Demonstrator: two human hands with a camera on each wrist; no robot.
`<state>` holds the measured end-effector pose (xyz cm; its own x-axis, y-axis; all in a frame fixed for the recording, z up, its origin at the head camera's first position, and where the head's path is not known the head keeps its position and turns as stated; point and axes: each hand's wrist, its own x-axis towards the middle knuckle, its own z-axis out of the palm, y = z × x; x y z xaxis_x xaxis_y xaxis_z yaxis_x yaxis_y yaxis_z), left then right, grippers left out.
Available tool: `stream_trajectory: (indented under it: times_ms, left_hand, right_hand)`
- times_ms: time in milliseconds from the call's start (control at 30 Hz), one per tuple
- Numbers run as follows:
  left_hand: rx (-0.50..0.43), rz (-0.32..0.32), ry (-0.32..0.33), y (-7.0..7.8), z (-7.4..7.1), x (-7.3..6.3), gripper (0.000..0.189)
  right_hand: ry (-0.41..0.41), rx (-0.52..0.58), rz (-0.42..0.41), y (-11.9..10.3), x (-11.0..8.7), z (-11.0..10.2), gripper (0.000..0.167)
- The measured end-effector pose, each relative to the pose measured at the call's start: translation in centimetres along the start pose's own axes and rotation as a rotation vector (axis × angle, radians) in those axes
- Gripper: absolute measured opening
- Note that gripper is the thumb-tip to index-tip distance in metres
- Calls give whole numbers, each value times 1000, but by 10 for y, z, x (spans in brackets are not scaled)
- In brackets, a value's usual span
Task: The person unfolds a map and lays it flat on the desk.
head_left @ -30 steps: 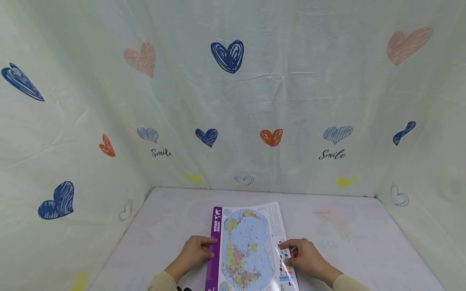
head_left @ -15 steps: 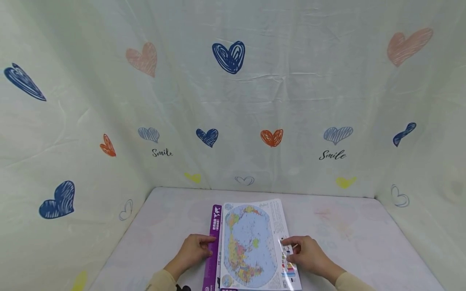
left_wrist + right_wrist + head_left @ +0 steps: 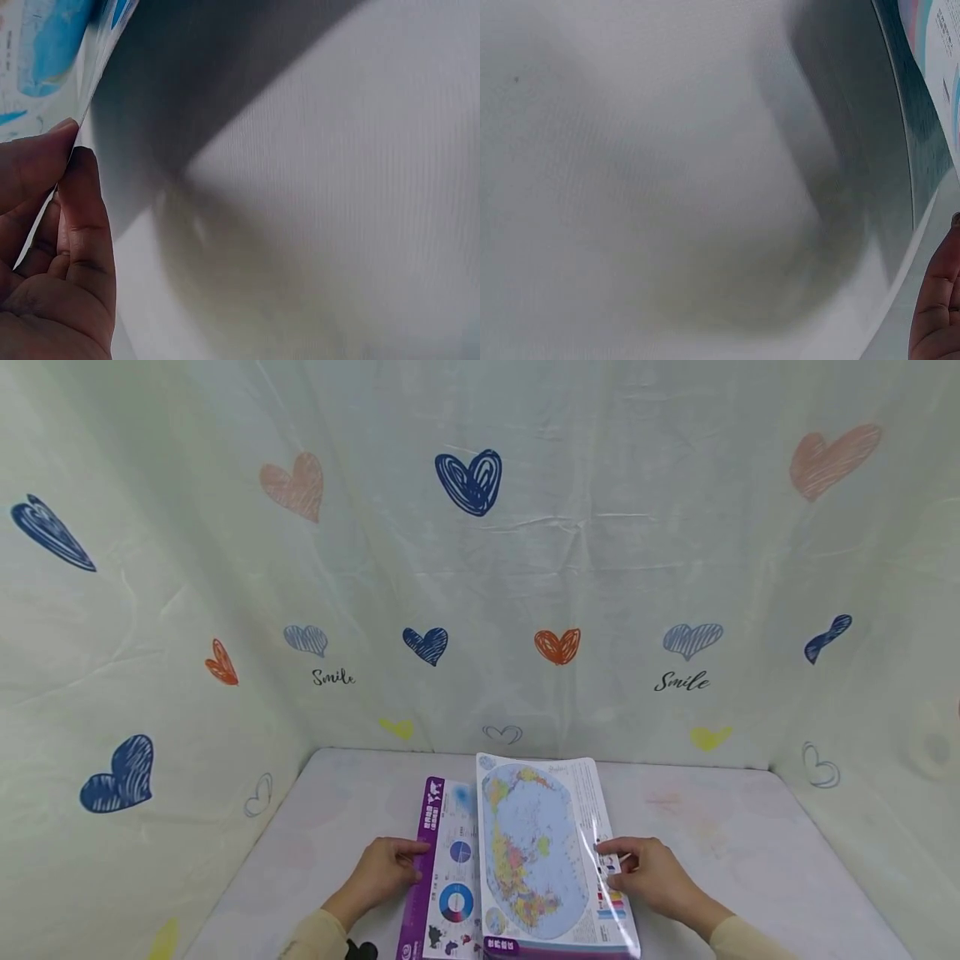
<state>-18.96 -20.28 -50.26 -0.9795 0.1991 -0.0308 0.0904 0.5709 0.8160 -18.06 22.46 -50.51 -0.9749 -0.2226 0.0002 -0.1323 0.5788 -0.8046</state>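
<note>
A glossy world map sheet (image 3: pixel 534 852), with a purple label at its lower left corner, is in the middle of the head view. It overlaps a second sheet with a purple left border (image 3: pixel 422 885) and round charts. Whether the two are joined is hidden. My left hand (image 3: pixel 378 872) pinches the purple border between thumb and fingers; the left wrist view shows the thin sheet edge (image 3: pixel 112 34) held by the fingertips. My right hand (image 3: pixel 656 877) pinches the map's right edge. Only part of that hand (image 3: pixel 936 300) appears in the right wrist view.
The sheets are over a pale table (image 3: pixel 735 860) with faint coloured patches. A light curtain (image 3: pixel 510 577) printed with hearts and "Smile" stands behind it and at both sides. A small black object (image 3: pixel 363 950) is beside the left wrist.
The map sheet has shifted right and away with my right hand, while my left hand and the purple-bordered sheet have moved slightly left. The charts between them have come into view.
</note>
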Motion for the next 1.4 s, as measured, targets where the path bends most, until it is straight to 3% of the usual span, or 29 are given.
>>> stream_trajectory:
  times_ms: [600,833,1133,1400]
  left_hand:
    - [56,-146,94,-13,-28,-1,39]
    - [72,-155,126,-16,-40,-2,38]
    - [141,-187,140,-28,-61,-5,35]
    - [175,-233,143,-35,-80,-8,34]
  right_hand:
    - [57,-45,28,8,-7,-41,41]
    - [65,-58,33,14,-11,-55,41]
    - [112,-117,138,28,-19,-81,43]
    - [126,-203,115,47,-29,-104,42]
